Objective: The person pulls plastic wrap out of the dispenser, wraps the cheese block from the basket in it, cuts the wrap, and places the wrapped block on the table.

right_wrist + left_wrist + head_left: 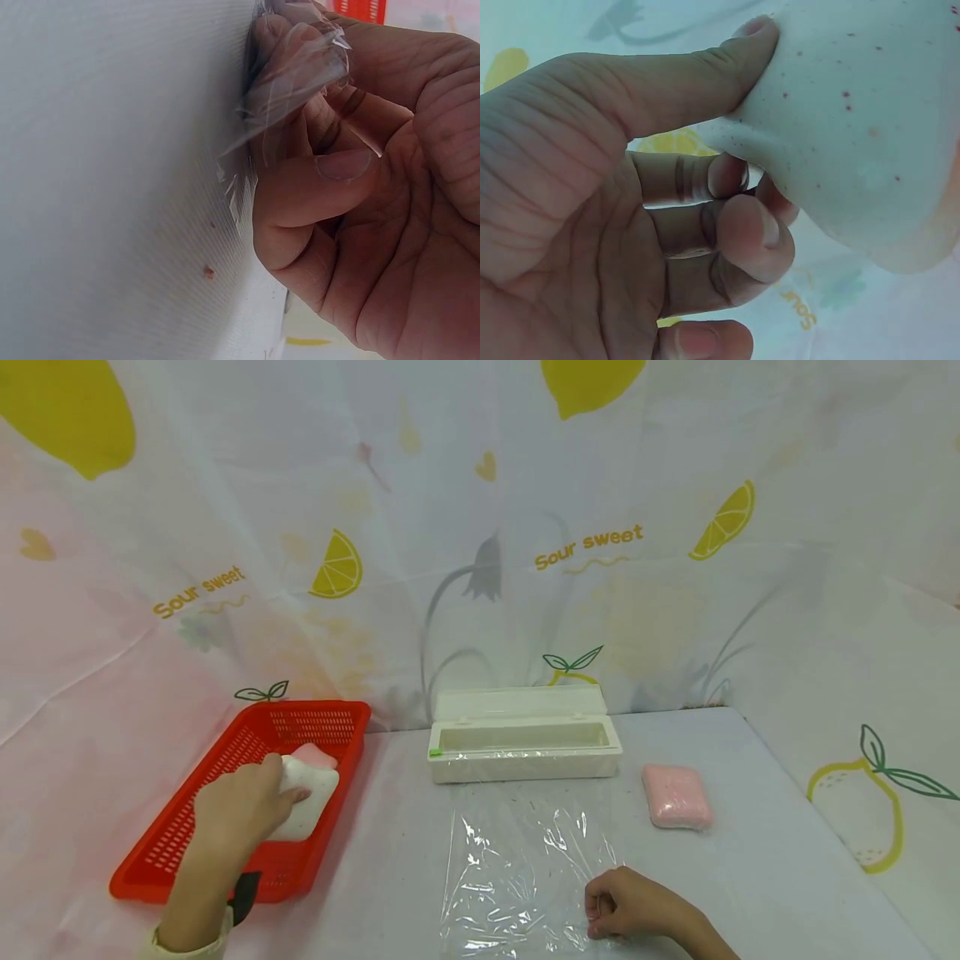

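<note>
In the head view my left hand [243, 806] is over the red basket [341, 810], pinching a soft white square piece [307, 793] between thumb and fingers. The left wrist view shows red specks on this white piece [855, 112], which puckers at the thumb. A pink piece [315, 756] shows behind it in the basket. My right hand [637, 906] pinches the near right edge of a sheet of cling film [517, 877] spread on the table. Crumpled film [300, 82] is between its fingertips in the right wrist view. The sheet runs from a white cling film dispenser [525, 766].
The dispenser's lid [521, 702] is raised at the back of the table. To its right lies a pink square piece [677, 797] wrapped in clear film. A lemon-printed cloth [480, 543] hangs behind the table [750, 860].
</note>
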Available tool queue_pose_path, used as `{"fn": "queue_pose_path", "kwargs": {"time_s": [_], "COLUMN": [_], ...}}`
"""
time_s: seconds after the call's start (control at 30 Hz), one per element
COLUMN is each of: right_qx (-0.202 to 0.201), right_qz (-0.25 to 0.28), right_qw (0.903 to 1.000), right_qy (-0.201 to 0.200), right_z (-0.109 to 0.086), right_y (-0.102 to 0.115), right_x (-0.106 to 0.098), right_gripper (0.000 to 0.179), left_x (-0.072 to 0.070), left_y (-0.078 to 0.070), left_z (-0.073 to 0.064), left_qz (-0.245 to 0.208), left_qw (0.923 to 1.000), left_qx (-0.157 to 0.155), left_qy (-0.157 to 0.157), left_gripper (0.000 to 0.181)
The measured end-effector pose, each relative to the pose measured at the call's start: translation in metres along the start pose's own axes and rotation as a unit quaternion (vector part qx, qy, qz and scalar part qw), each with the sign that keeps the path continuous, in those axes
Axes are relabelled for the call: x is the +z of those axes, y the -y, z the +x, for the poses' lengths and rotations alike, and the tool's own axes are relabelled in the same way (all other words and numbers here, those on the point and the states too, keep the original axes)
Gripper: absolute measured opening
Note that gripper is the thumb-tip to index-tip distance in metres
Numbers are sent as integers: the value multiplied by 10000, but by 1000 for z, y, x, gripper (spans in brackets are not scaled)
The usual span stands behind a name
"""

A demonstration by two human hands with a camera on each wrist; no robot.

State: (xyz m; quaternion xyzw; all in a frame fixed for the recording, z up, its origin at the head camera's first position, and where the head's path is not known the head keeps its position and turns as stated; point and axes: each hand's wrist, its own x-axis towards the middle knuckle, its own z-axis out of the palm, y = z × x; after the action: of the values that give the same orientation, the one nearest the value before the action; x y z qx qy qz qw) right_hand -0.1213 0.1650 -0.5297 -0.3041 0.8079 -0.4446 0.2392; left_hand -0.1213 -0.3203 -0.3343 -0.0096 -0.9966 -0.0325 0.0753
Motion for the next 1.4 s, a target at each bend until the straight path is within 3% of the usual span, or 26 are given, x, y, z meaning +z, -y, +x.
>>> {"fn": "queue_pose_path", "kwargs": {"time_s": [0.13, 0.23, 0.33, 0.6, 0.9, 1.17, 1.4], "right_qx": [-2, 12, 22, -67, -77, -88, -59], "right_qz": [-9, -28, -31, -77, -132, -142, -87], "right_qw": [10000, 10000, 10000, 9999, 9998, 9996, 9997], "right_qy": [-14, -20, -28, -66, -153, -212, -200], "right_z": [0, 0, 0, -1, -2, -2, -2], "right_y": [-2, -2, -2, -5, -2, -2, -1], "right_x": [0, 0, 0, 2, 2, 4, 3], "right_gripper": [19, 18, 18, 18, 19, 19, 19], "left_x": [1, 4, 7, 21, 39, 64, 87], "left_y": [-8, -13, -19, -37, -51, -62, -75], "left_z": [-3, -3, -1, 7, 15, 21, 27], "left_qz": [-119, -321, -576, -903, -1594, -2385, -3242], "left_qw": [9991, 9979, 9970, 9932, 9853, 9674, 9403], "left_qx": [239, 402, 437, 651, 613, 768, 790], "left_qy": [-324, -390, -276, -346, 61, 369, 678], "left_gripper": [44, 42, 40, 41, 41, 43, 40]}}
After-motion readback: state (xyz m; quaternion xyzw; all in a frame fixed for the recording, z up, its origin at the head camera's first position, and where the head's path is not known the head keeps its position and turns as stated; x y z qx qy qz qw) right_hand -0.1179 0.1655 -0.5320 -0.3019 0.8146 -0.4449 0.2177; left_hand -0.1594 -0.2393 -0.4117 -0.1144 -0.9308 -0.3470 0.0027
